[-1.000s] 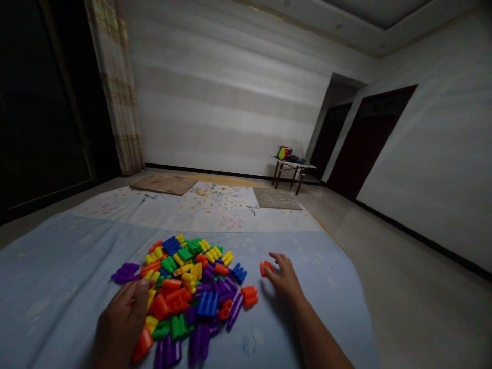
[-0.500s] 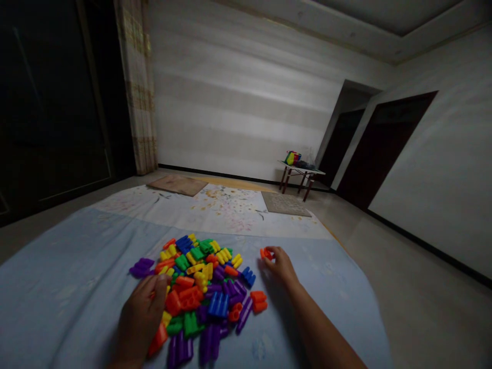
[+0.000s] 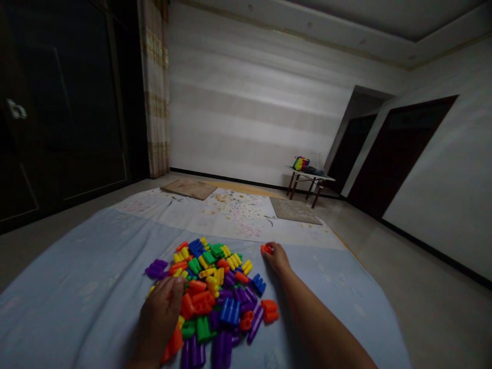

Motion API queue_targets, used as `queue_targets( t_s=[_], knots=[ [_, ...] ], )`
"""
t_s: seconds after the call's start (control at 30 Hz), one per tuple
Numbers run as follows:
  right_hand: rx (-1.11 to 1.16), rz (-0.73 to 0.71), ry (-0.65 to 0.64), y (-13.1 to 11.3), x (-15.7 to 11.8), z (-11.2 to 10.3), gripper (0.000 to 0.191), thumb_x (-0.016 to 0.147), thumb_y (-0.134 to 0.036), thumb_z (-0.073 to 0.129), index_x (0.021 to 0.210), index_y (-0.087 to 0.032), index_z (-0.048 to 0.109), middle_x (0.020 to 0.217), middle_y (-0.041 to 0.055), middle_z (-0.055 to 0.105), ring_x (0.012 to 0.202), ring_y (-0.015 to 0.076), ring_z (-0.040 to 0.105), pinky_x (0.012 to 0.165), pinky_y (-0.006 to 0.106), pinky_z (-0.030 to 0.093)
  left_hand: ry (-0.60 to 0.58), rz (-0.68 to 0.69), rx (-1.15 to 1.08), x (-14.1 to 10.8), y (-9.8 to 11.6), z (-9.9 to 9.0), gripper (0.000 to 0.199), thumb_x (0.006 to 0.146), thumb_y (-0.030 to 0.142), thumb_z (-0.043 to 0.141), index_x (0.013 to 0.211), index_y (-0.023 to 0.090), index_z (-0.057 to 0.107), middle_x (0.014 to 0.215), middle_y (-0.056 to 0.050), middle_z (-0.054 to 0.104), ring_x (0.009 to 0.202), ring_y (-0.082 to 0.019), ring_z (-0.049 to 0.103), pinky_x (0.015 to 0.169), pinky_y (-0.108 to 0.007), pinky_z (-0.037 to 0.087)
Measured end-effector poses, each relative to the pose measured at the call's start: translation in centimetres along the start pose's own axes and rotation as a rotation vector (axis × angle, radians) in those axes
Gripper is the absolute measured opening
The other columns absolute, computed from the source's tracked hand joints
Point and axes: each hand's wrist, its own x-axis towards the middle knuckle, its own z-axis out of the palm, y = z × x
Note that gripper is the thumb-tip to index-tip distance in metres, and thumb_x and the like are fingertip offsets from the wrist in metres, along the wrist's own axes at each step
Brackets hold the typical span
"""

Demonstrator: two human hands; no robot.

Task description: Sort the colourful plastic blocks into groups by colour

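A heap of plastic building blocks (image 3: 207,274) in orange, purple, yellow, green and blue lies on the bed sheet. Beyond its upper right edge, my right hand (image 3: 280,259) pinches an orange block (image 3: 265,249) at or just above the sheet. My left hand (image 3: 160,307) is at the heap's left side, thumb and fingers closed together; whatever they may grip is hidden. Just above that hand lies a purple block (image 3: 157,269). A separate orange block (image 3: 270,311) rests to the right of the heap, below a blue block (image 3: 259,284).
The pale blue floral sheet (image 3: 96,266) spreads under everything. At its far end lie a brown board (image 3: 189,188) and a grey patterned mat (image 3: 295,210). A small table (image 3: 310,175) holding a colourful bag (image 3: 301,163) stands by the far wall.
The view has shifted, so the scene sits farther right and slightly lower. My right hand, still holding the orange block, has moved a little farther from the heap. My left hand stays beside the blocks.
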Motion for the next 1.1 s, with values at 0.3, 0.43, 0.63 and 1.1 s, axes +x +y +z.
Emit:
queue_targets(
  t_s=[0.3,0.43,0.63,1.1],
  knots=[
    [0.163,-0.009,-0.156,-1.4,-3.7,-3.6,0.027,0.077,-0.036,0.054,0.091,-0.016,0.067,0.083,0.0077,0.069,0.070,0.0184,0.063,0.067,0.031,0.050,0.013,0.025,0.007,0.0,0.5,-0.1,0.042,0.086,0.046,0.035,0.074,0.019,0.063,0.077,-0.006,0.066,0.077,-0.018,0.061,0.071,-0.028,0.047],
    [0.261,0.066,-0.384,-2.5,-6.5,-5.3,0.029,0.075,-0.038,0.059,0.091,-0.015,0.067,0.080,0.0059,0.069,0.072,0.0186,0.063,0.067,0.029,0.048,0.006,0.045,0.010,0.1,0.8,-0.2,0.042,0.087,0.046,0.033,0.072,0.019,0.062,0.077,-0.005,0.066,0.077,-0.017,0.061,0.072,-0.027,0.046],
    [0.238,0.147,-0.596,-3.6,-8.8,-7.3,0.035,0.068,-0.040,0.068,0.091,-0.014,0.065,0.073,0.0017,0.063,0.064,0.0128,0.055,0.056,0.023,0.041,0.005,0.030,0.008,0.0,0.8,-0.2,0.040,0.086,0.045,0.036,0.075,0.019,0.064,0.077,-0.004,0.066,0.078,-0.017,0.061,0.073,-0.028,0.046],
    [0.249,0.067,-0.671,-4.1,-9.0,-7.7,0.030,0.076,-0.043,0.060,0.084,-0.015,0.067,0.077,0.0038,0.064,0.069,0.0145,0.058,0.060,0.024,0.044,-0.028,0.003,0.033,-0.1,0.5,-0.1,0.039,0.086,0.044,0.036,0.078,0.018,0.064,0.080,-0.005,0.066,0.079,-0.017,0.061,0.072,-0.027,0.046]
  ],
)
